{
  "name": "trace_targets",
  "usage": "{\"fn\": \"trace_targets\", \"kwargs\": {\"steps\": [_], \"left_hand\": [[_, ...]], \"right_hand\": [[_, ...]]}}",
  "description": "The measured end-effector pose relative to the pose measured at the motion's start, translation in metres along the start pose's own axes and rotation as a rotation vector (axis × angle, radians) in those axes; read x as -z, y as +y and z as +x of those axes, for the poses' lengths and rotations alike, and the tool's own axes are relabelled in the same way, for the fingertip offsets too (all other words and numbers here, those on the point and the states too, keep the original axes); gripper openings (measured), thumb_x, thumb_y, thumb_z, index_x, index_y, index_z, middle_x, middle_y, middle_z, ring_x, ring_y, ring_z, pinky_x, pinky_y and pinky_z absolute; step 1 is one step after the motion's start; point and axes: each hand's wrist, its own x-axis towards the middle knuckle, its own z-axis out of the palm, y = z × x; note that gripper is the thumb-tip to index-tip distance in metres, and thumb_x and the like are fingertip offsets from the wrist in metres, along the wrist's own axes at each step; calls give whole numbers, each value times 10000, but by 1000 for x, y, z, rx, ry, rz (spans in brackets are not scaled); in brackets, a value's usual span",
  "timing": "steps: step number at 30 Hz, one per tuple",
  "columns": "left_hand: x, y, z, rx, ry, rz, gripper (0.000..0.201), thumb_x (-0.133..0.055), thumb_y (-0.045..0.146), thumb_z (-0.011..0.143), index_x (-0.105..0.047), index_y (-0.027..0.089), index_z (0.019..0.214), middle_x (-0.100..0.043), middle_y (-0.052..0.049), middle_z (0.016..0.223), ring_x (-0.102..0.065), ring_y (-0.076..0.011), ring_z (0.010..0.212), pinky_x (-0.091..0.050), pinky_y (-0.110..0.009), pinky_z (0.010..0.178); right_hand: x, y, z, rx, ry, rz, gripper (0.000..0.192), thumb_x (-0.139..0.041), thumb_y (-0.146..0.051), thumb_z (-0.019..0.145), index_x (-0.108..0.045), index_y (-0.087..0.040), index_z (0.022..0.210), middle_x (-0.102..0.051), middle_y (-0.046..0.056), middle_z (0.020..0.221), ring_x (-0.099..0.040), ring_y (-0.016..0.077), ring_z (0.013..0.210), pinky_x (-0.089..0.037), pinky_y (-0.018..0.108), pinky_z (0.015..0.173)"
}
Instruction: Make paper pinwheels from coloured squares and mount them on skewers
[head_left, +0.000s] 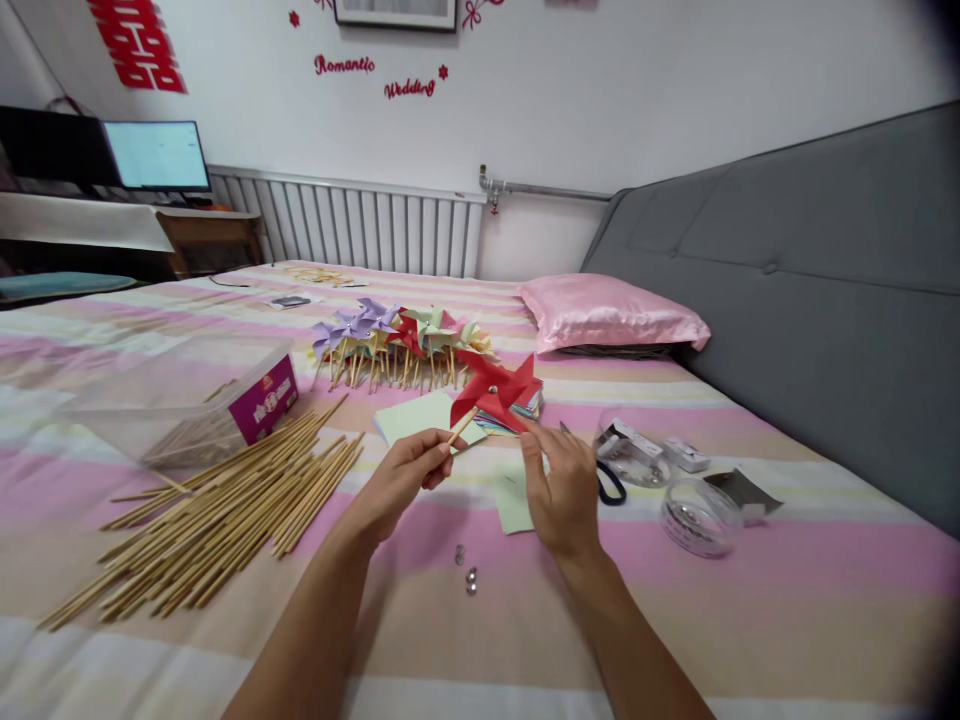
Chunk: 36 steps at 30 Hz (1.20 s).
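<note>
A red paper pinwheel [506,388] on a short wooden stick is in front of me. My left hand [409,465] pinches the stick below the pinwheel's head. My right hand [561,485] is beside the lower right blade, fingers stretched out; I cannot tell whether its fingertips touch the paper. Beneath my right hand lies a pale green paper square [511,500]. Behind the red pinwheel are a stack of coloured paper [531,408] and light green sheets [401,418]. Small shiny studs [471,580] lie on the striped bedsheet [427,650] between my forearms.
Many wooden sticks [225,510] are spread at left, beside a clear plastic box [187,390]. Several finished pinwheels [409,335] lie farther back. To the right are dark-handled scissors [613,488], a round clear container [699,520] and a pink pillow [611,312].
</note>
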Motion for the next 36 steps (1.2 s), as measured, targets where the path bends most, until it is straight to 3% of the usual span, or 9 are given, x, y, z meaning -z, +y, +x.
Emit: {"fn": "trace_targets", "kwargs": {"steps": [7, 9, 14, 16, 19, 25, 33, 36], "left_hand": [[-7, -4, 3, -34, 15, -94, 172, -512, 254, 818, -594, 125, 896, -505, 3, 685, -388, -74, 579, -283, -226, 562], [-7, -4, 3, -37, 25, -89, 168, -510, 255, 818, -593, 128, 890, -507, 5, 683, -388, -74, 575, -284, -226, 561], [-6, -2, 1, -11, 41, -8, 177, -494, 258, 817, -590, 123, 880, -490, 14, 646, -357, -75, 547, -244, -231, 532], [-6, -1, 0, 4, 22, 39, 196, -488, 270, 819, -594, 119, 886, -477, 15, 638, -350, -81, 554, -232, -234, 529], [-7, 1, -1, 22, -15, 85, 219, -480, 279, 819, -605, 116, 895, -475, 8, 652, -355, -91, 581, -232, -237, 537], [-9, 3, -2, 28, -18, 80, 202, -493, 276, 808, -606, 123, 876, -466, 15, 650, -337, -90, 573, -226, -236, 542], [-8, 3, -1, 2, -12, 15, 230, -505, 309, 807, -600, 125, 906, -475, 13, 636, -342, -89, 548, -225, -237, 530], [-8, 3, 0, 8, -2, 6, 230, -516, 316, 797, -604, 129, 898, -480, 15, 628, -338, -86, 536, -221, -233, 519]], "right_hand": [[-5, -18, -7, 123, -183, 37, 294, -424, -298, 902, -592, -152, 1093, -656, 83, 1013, -565, 206, 956, -349, 368, 890], [-5, -17, -7, 132, -172, 60, 268, -440, -293, 896, -610, -166, 1060, -663, 73, 1000, -572, 203, 948, -357, 364, 879], [1, -10, -2, 40, 174, 59, 203, -463, -251, 879, -643, -171, 928, -675, 62, 895, -586, 191, 871, -400, 353, 837], [4, -9, 0, 25, 312, 24, 232, -478, -257, 865, -626, -145, 1004, -642, 102, 987, -559, 213, 965, -397, 375, 877], [6, -5, 3, -4, 368, -68, 328, -472, -292, 861, -590, -129, 1120, -551, 151, 1154, -485, 254, 1094, -356, 430, 938], [-1, 0, -1, -36, 245, -187, 329, -430, -340, 875, -630, -174, 1078, -504, 131, 1232, -430, 278, 1124, -314, 472, 951], [-6, -15, -9, 26, -36, -96, 343, -372, -339, 909, -593, -190, 1125, -577, 97, 1164, -456, 245, 1108, -268, 453, 963], [-6, -16, -10, 28, -33, -54, 308, -374, -325, 909, -610, -204, 1065, -623, 72, 1084, -502, 226, 1057, -226, 462, 980]]}}
